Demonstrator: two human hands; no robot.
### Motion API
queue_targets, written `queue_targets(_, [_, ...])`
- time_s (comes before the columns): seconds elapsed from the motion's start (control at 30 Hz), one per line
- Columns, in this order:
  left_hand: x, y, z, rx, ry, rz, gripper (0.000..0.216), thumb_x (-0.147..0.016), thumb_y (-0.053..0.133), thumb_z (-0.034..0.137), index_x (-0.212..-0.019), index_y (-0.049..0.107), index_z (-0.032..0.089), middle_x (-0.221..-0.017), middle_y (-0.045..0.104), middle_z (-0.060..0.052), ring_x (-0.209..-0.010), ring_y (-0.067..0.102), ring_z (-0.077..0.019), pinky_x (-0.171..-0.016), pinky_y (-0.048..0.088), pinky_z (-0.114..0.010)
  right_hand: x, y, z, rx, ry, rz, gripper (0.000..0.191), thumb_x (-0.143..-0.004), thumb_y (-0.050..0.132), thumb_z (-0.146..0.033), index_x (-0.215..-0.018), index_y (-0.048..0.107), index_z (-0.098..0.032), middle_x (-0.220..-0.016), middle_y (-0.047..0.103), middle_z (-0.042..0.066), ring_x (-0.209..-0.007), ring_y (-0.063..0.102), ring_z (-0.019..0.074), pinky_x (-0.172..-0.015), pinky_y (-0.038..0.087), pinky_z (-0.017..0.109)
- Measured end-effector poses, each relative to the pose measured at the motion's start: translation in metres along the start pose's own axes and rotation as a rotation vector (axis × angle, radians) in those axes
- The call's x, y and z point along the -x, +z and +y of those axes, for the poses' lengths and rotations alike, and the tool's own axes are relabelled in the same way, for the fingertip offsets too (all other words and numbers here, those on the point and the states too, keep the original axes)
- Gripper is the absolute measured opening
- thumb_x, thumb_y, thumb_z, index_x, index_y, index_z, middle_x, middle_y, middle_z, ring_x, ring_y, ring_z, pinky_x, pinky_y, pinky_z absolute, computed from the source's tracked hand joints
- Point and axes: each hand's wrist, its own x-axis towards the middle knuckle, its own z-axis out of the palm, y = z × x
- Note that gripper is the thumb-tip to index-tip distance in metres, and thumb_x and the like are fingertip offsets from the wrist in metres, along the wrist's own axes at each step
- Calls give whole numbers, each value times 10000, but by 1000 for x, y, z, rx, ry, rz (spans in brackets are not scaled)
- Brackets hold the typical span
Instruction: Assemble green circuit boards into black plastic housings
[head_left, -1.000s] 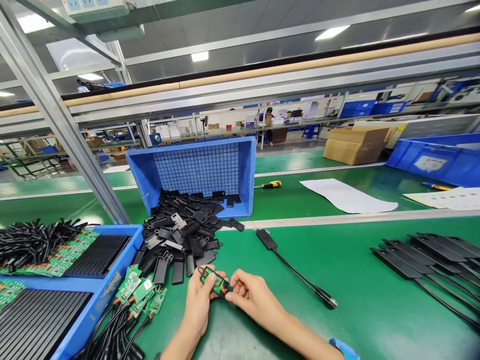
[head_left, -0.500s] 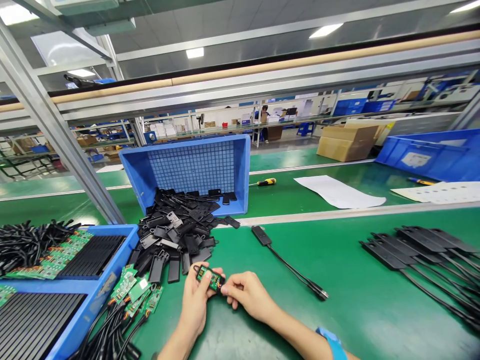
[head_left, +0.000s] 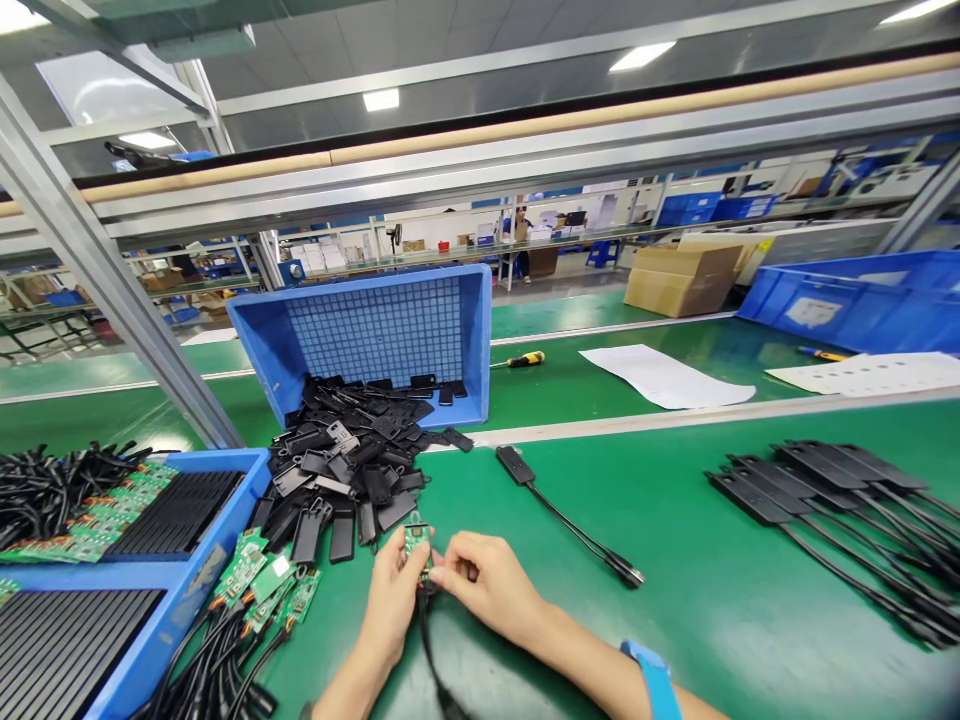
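Note:
A small green circuit board, seated in a black plastic case half, is gripped in my left hand, with the thumb lying across its face. My right hand has its thumb and fingers pinched at the lower right edge of the board, beside its wires. From that end a black cable hangs down toward the bench's front edge. Just left of my hands lies a heap of black case parts, spilling from a tipped blue bin. Loose green boards with cables lie nearer to me.
A closed black case with its cable lies right of my hands; several more lie at far right. A blue divided tray stands left. Behind are a screwdriver, paper, a carton and a metal post.
The board in my left hand has turned from slanting sideways to nearly upright, and its cable now shows hanging below. My right fingers have shifted slightly left, staying at the board's edge.

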Motion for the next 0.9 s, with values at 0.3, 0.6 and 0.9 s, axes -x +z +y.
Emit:
queue_targets(0.3, [4, 3, -1, -394, 82, -142, 181, -816, 523, 341, -771, 580, 175, -615, 619, -10, -526, 519, -146, -507, 354, -225, -1, -8, 17, 454, -447, 123, 428, -1050, 284, -344, -941, 664, -180, -815, 635, 67, -719, 578, 186, -641, 446, 291])
queue_targets(0.6, [7, 4, 6, -577, 120, -164, 186, -841, 453, 330, -789, 569, 194, -655, 653, -31, -652, 612, -205, -628, 385, -268, -2, -9, 20, 369, -449, 122, 330, -1039, 381, -313, -904, 649, -176, -811, 662, 47, -728, 598, 171, -660, 466, 280])
queue_targets(0.9, [3, 4, 1, -618, 97, -192, 155, -813, 445, 314, -767, 541, 200, -639, 645, -38, -625, 595, -208, -601, 388, -285, -5, -6, 24, 520, -439, 1, 299, -1006, 361, -160, -838, 609, -154, -797, 604, 89, -738, 534, 214, -632, 428, 315])
